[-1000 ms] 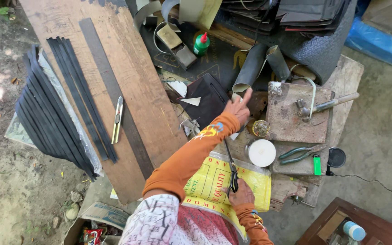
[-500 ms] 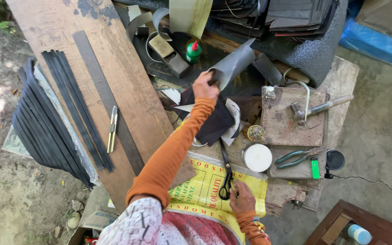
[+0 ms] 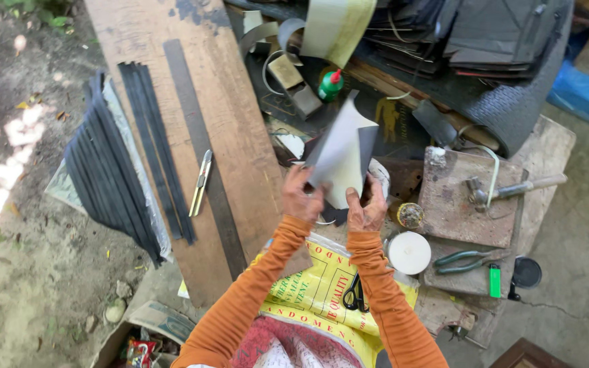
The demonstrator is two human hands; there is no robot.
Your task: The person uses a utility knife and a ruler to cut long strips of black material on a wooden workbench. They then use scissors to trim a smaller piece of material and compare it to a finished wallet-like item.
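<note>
Nearest the camera, a yellow printed sack is spread over the lap, and a pair of black-handled scissors lies on it, untouched. Just above, both hands are closed on one thing: the left hand and the right hand grip the lower edge of a stiff grey sheet, which is held up off the desk and tilted, its dark upper corner pointing away. No cut is seen in the sheet, so the work on it is judged to be at an early stage: the piece is picked up and held, but not yet trimmed.

To the right of the hands, a white round lid, green-handled pliers and a green lighter are laid out, with a hammer on a rusty slab beyond.

To the left, a utility knife rests on a long wooden plank beside a bundle of thin black strips; these strips look already cut.

Farther off, a green glue bottle stands, and a stack of dark sheets is piled up, which suggests much material left to be worked.
</note>
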